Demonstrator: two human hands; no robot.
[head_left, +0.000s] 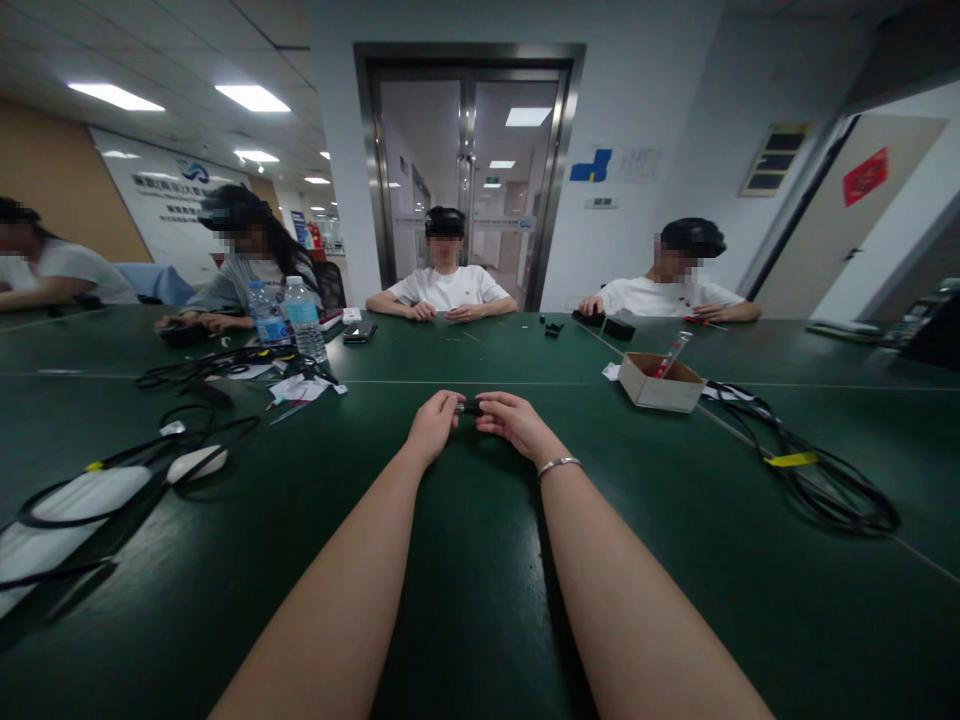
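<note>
Between my two hands, just above the green tabletop, is a small black object with a silvery end; it is too small to make out its kind. My left hand pinches it at the silvery end on the left. The fingers of my right hand are closed around its black right end, hiding part of it. A silver bracelet circles my right wrist.
Right of my hands stand a small open box holding a red-and-clear tool and a coiled black cable. To the left lie cables, a white mouse, papers and water bottles. Several people sit across the table.
</note>
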